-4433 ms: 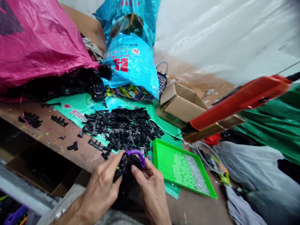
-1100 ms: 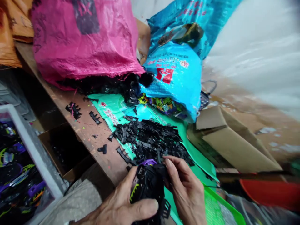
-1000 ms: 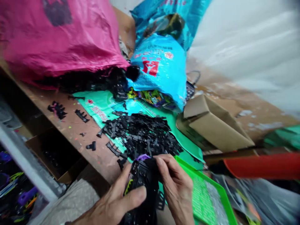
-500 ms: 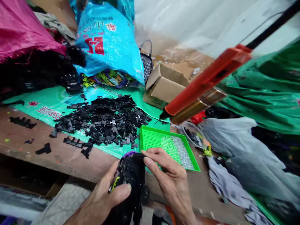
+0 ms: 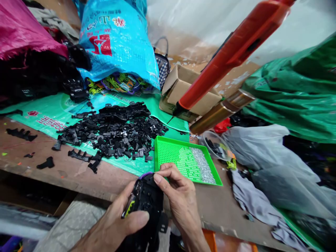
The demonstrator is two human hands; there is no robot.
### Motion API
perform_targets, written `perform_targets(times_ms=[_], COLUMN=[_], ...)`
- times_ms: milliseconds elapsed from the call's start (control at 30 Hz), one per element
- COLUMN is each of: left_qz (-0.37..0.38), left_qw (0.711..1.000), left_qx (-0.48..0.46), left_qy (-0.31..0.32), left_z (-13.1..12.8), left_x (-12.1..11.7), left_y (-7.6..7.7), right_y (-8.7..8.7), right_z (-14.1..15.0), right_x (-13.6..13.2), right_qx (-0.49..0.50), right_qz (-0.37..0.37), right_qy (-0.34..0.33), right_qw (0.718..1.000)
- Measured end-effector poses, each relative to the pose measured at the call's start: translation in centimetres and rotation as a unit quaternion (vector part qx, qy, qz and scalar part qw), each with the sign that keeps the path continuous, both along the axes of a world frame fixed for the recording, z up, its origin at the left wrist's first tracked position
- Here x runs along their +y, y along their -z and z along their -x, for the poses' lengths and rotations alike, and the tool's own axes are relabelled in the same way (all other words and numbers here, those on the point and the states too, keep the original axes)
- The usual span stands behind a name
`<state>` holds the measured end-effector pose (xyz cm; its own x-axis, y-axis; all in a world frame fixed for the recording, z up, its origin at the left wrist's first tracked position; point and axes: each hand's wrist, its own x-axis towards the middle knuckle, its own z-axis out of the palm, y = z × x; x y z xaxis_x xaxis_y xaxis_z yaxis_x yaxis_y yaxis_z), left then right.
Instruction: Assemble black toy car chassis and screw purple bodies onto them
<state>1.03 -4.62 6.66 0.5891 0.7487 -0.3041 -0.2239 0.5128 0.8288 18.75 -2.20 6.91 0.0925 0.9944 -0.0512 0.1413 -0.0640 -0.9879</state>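
My left hand (image 5: 119, 218) is wrapped round a black plastic toy car chassis (image 5: 148, 199), its thumb lying across the near face. A purple rim (image 5: 145, 175) shows at the chassis' top end, and a yellow-green strip (image 5: 129, 208) along its left side. Thumb and forefinger of my right hand (image 5: 178, 196) pinch at the chassis' upper right corner; whether a small part sits between those fingertips is hidden. Just beyond my right hand lies a green perforated tray (image 5: 168, 154) with many small silver screws (image 5: 203, 164) heaped at its right side.
A pile of small black plastic parts (image 5: 120, 134) covers the green sheet (image 5: 42, 108). An orange-red electric screwdriver (image 5: 223, 63) hangs above the tray. Behind stand a cardboard box (image 5: 181, 82) and a blue sack (image 5: 118, 42). To the right are a clear tub (image 5: 216, 147) and grey cloth (image 5: 252, 199).
The screwdriver appears higher and nearer. My right hand has shifted slightly left in view, still at the chassis' upper corner. My left hand keeps its hold.
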Motion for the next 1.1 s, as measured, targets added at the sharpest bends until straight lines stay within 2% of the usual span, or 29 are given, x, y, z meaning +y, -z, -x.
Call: perform_targets(times_ms=[233,400,533,600,733,800,867,967,1033,1100], left_qz=[-0.010,-0.014,-0.010,-0.002,0.005,0.005,0.004,0.014,0.014,0.007], left_qw=[1.000,0.999,0.999,0.996,0.992,0.993,0.992,0.991,0.992,0.992], left_qx=[0.003,0.034,0.047,0.073,0.106,0.102,0.103,0.108,0.105,0.106], left_qy=[-0.002,-0.002,0.021,0.048,0.063,0.063,0.067,0.075,0.071,0.068], left_z=[0.6,1.0,1.4,1.7,1.8,1.7,1.6,1.6,1.5,1.5], left_x=[-1.0,-1.4,-1.5,-1.4,-1.5,-1.5,-1.3,-0.9,-0.7,-0.8], left_y=[0.6,0.7,0.3,0.1,0.3,0.3,0.1,-0.6,-0.9,-0.8], right_y=[-1.3,-1.2,-0.9,-1.0,-1.6,-1.7,-1.6,-0.9,-0.4,-0.2], right_z=[-0.7,-0.8,-0.8,-0.9,-1.4,-1.5,-1.4,-0.8,-0.2,0.2], right_x=[-0.5,-0.6,-1.4,-1.7,-1.6,-1.4,-1.4,-1.7,-1.9,-2.1], right_qx=[-0.079,-0.095,-0.164,-0.186,-0.192,-0.200,-0.202,-0.166,-0.124,-0.105], right_qz=[-0.043,-0.039,-0.132,-0.151,-0.128,-0.128,-0.125,-0.103,-0.052,0.009], right_qy=[-0.086,-0.137,-0.118,-0.125,-0.179,-0.185,-0.167,-0.096,-0.054,-0.062], right_qw=[0.992,0.985,0.970,0.963,0.956,0.954,0.957,0.976,0.989,0.993])
